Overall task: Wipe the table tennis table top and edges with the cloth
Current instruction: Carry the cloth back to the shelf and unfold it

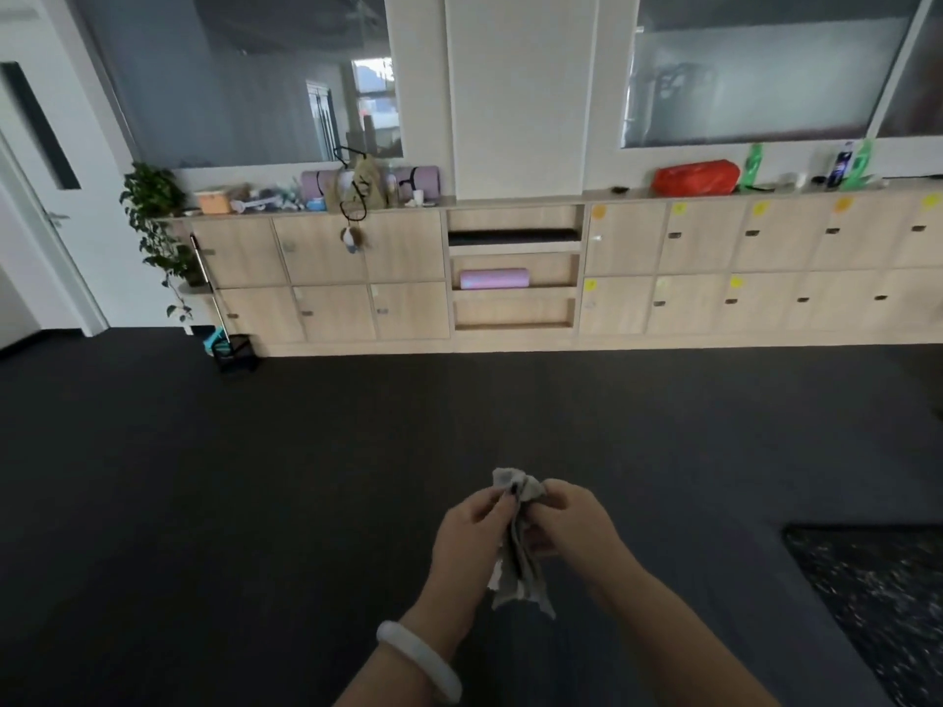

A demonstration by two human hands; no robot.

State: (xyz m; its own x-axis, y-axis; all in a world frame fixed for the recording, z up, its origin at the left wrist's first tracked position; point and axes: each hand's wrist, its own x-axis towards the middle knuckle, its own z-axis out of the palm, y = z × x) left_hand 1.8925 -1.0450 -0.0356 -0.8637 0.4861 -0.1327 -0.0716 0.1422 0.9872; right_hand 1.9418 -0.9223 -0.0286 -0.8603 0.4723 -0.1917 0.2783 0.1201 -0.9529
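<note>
Head view looks down over a dark grey carpeted floor [255, 477] at two bare hands held close together in front of the body. Between them is a crumpled pale grey cloth [518, 568]. The left hand [472, 528] has its fingers curled round the upper part of the cloth, and a dark-painted nail shows against the fabric. The right hand [576, 523] pinches the same bunched top from the other side, so both hands grip it. The cloth's ragged lower end hangs free below the hands, above the floor and touching nothing else. A smooth white bangle [418, 660] sits on the left wrist. At the lower right edge lies a dark speckled mat [877, 594], well apart from the hands. Across the room runs a long row of light wooden cabinets [326, 278] with small doors, some marked with yellow stickers. On the cabinet top stand a red plastic bag [696, 177] and a green plastic bottle [752, 165] just beside it. A rolled pink mat [494, 278] lies in an open shelf in the middle of the row, a leafy green potted plant [155, 222] stands at its left end, and a white door [35, 196] is at the far left
</note>
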